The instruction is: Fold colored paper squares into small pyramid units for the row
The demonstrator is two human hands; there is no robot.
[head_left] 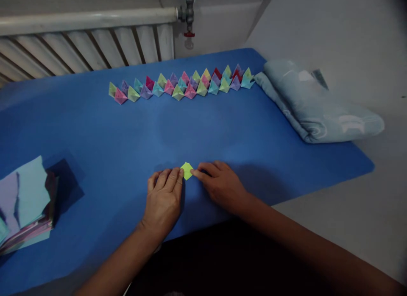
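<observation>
A small yellow-green piece of folded paper (pixel 187 170) lies on the blue tabletop between my two hands, with a crease across its middle. My left hand (pixel 163 194) covers its left edge, the fingers close together and bent down onto it, holding it; the left thumb is hidden. From the right, one fingertip of my right hand (pixel 221 183) presses on the paper's right corner. The other right fingers are curled in, and whether any of them pinch the paper from beneath I cannot tell.
Several coloured folded paper pieces (pixel 190 91) stand in rows along the back of the blue table (pixel 127 135). A stack of coloured paper sheets (pixel 33 192) lies at the left. A folded grey-green cloth (pixel 305 103) rests at the right, and a radiator (pixel 95 46) stands behind.
</observation>
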